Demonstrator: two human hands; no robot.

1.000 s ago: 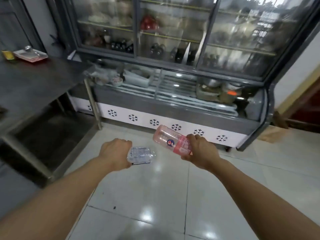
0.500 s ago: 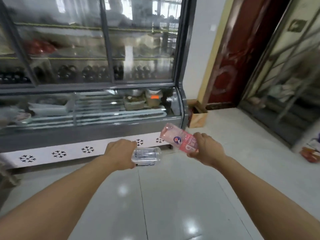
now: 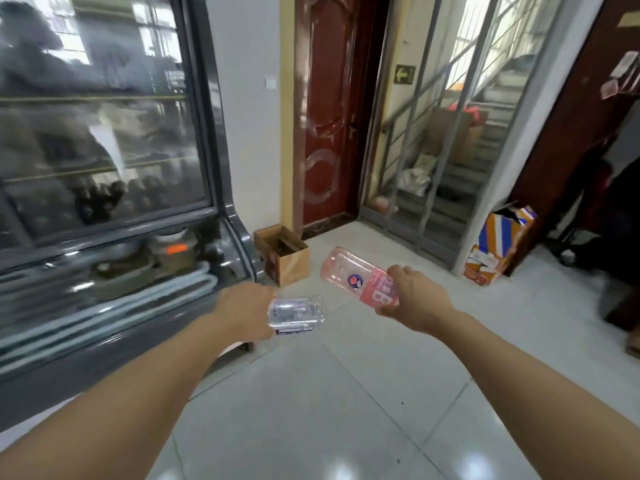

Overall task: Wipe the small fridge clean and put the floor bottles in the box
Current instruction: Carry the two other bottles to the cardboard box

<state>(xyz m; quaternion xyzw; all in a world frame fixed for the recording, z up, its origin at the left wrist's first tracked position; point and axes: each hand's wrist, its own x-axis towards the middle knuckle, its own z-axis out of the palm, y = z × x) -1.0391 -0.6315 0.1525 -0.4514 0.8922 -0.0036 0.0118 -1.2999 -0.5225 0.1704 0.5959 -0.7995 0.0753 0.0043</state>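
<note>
view has swung right to the open box (image 3: 287, 256) on tiled floor (image 3: 346, 393); fingers clamp clear bottle (image 3: 296, 313), pink bottle (image 3: 356, 277).

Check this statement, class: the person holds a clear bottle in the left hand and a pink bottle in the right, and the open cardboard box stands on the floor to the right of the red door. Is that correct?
Not quite. The head view shows the open cardboard box on the floor left of the red door, beside the fridge. The rest holds: the left hand holds the clear bottle, and the right hand holds the pink bottle.
</note>
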